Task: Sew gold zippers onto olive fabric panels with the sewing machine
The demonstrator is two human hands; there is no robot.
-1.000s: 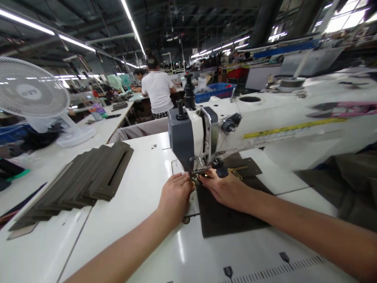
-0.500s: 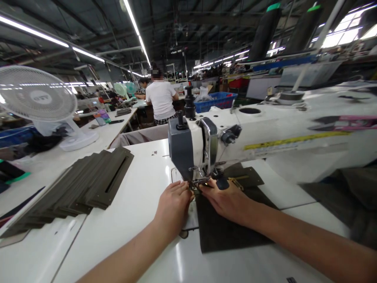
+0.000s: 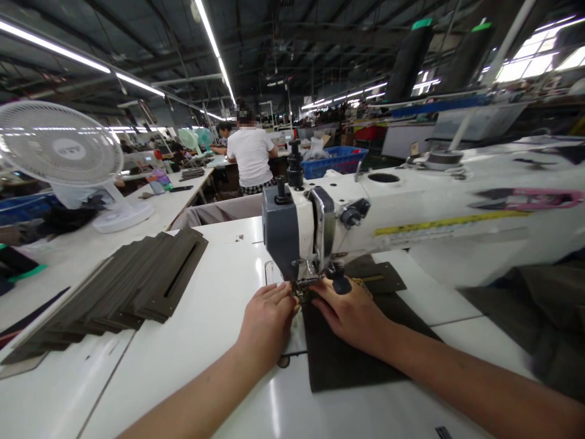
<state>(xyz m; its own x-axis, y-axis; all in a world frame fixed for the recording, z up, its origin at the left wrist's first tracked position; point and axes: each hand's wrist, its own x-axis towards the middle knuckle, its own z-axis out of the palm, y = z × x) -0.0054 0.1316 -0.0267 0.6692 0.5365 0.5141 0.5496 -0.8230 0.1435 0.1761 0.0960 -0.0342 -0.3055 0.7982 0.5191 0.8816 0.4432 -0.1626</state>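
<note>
A white sewing machine point(image 3: 411, 207) stands on the white table point(image 3: 205, 317), with its grey head and presser foot point(image 3: 306, 281) just beyond my fingers. A dark olive fabric piece point(image 3: 347, 360) lies under the foot and stretches toward me. My left hand point(image 3: 267, 323) rests on the table at the fabric's left edge, fingers together pointing at the foot. My right hand point(image 3: 350, 314) lies flat on the fabric, fingertips pressed near the needle.
A fanned stack of dark slotted fabric pieces point(image 3: 132, 280) lies on the table to the left. A white desk fan point(image 3: 64, 155) stands further left. A person in a white shirt point(image 3: 251, 155) works at a far table. More dark cloth point(image 3: 539, 317) lies at the right.
The view has tilted up slightly. Both hands stay at the presser foot, and the fabric has shifted a little toward the needle.
</note>
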